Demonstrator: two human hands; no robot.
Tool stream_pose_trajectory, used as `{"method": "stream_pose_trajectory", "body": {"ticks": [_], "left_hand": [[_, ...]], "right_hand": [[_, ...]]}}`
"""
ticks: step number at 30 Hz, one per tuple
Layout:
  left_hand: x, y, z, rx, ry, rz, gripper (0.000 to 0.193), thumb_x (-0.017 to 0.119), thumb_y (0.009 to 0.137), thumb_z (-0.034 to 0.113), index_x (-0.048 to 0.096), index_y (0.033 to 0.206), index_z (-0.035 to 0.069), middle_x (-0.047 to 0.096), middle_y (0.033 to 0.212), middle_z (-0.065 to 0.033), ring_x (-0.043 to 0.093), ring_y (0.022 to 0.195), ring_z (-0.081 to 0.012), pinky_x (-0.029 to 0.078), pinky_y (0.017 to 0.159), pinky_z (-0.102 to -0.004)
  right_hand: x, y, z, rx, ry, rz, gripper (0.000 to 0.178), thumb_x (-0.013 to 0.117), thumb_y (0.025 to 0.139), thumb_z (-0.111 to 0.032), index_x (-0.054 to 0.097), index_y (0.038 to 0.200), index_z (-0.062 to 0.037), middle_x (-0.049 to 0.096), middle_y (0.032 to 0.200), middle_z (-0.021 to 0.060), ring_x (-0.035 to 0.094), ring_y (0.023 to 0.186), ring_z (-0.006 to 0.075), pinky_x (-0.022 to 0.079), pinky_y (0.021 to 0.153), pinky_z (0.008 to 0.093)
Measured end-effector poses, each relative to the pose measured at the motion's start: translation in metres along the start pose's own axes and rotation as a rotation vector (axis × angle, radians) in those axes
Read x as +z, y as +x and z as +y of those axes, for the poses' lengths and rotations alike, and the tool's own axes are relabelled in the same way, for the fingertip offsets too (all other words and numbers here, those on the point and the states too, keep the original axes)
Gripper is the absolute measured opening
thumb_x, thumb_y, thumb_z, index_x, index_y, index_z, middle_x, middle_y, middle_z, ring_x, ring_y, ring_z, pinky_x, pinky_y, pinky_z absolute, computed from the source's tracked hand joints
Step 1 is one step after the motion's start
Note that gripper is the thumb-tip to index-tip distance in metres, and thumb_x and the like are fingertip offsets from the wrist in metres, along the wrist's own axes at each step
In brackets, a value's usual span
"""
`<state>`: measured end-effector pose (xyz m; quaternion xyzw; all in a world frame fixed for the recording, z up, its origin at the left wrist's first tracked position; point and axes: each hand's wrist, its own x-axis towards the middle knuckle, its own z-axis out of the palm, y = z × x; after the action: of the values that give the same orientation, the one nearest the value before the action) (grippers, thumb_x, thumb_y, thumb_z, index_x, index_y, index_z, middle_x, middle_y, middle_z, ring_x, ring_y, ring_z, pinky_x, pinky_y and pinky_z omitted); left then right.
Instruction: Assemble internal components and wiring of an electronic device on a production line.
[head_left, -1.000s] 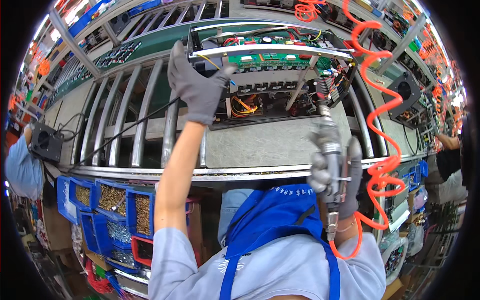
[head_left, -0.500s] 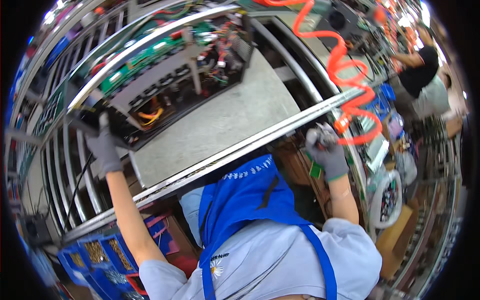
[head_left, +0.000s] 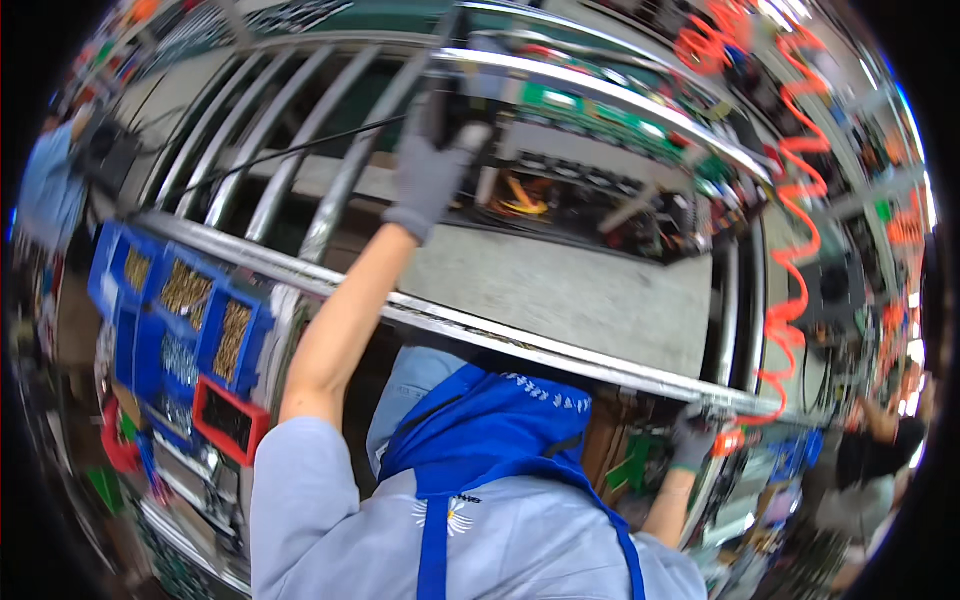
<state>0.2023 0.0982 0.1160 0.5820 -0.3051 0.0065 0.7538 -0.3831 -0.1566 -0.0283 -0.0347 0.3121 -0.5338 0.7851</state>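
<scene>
My left hand [head_left: 428,180], in a grey glove, grips the left end of an open electronics chassis [head_left: 600,232], its thumb over the edge and the other fingers partly hidden. Green circuit boards [head_left: 570,103], a yellow-orange wire bundle [head_left: 527,197] and a row of dark parts show inside the chassis. It rests on a grey board [head_left: 560,290] on the roller line. At the lower right, beyond the front rail, my gloved right hand [head_left: 690,440] is closed round a small metallic air tool [head_left: 712,412] at the end of a red coiled hose [head_left: 795,250]. Blur hides the tool's exact shape.
A metal rail [head_left: 470,328] runs along the near side of the rollers [head_left: 280,190]. Blue bins [head_left: 190,310] of brass-coloured and silver fasteners and a red tray [head_left: 230,420] stand at left. A black cable [head_left: 300,150] crosses the rollers. Other people are at both sides.
The view has swung, so the chassis, board and both hands appear farther right. My left hand stays at the chassis end; my right still holds the air tool.
</scene>
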Motion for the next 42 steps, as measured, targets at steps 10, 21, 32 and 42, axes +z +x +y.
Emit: {"method": "stream_pose_trajectory", "body": {"ticks": [10, 21, 32, 42], "left_hand": [[0.010, -0.017, -0.016, 0.072, 0.037, 0.063, 0.083, 0.069, 0.083, 0.047, 0.034, 0.142, 0.000, 0.046, 0.130, -0.0261, 0.047, 0.121, -0.0370, 0.037, 0.105, -0.0416], [-0.200, 0.101, -0.133, -0.215, 1.444, -0.392, 0.056, 0.061, 0.082, 0.055, 0.065, 0.114, 0.009, 0.065, 0.109, -0.0197, 0.059, 0.109, -0.0346, 0.041, 0.098, -0.0451], [-0.357, 0.247, -0.074, 0.054, 1.231, 0.055, 0.066, 0.052, 0.084, 0.068, 0.071, 0.096, 0.006, 0.068, 0.092, -0.0228, 0.064, 0.095, -0.0395, 0.050, 0.081, -0.0448], [-0.453, 0.328, 0.113, 0.542, 2.000, 0.489, 0.056, 0.047, 0.090, 0.059, 0.071, 0.089, 0.008, 0.070, 0.084, -0.0151, 0.068, 0.079, -0.0293, 0.050, 0.073, -0.0419]], "right_hand": [[0.177, -0.110, 0.122, 0.226, -0.883, -0.408, 0.049, 0.056, 0.094, -0.041, 0.054, 0.126, -0.0045, 0.062, 0.094, 0.0035, 0.060, 0.082, 0.0175, 0.050, 0.068, 0.0315], [0.336, 0.068, 0.093, -0.225, -0.972, -0.262, 0.083, 0.054, 0.085, -0.067, 0.042, 0.137, -0.0032, 0.047, 0.137, 0.0117, 0.050, 0.119, 0.0259, 0.038, 0.104, 0.0413], [0.345, 0.074, 0.188, -0.396, -1.022, -0.525, 0.048, 0.047, 0.097, -0.049, 0.054, 0.125, -0.0100, 0.061, 0.108, 0.0012, 0.059, 0.096, 0.0154, 0.047, 0.087, 0.0321], [0.380, -0.053, 0.295, -0.600, -1.584, -0.703, 0.068, 0.055, 0.095, -0.043, 0.032, 0.145, -0.0028, 0.046, 0.136, 0.0112, 0.045, 0.123, 0.0194, 0.035, 0.103, 0.0321]]}}
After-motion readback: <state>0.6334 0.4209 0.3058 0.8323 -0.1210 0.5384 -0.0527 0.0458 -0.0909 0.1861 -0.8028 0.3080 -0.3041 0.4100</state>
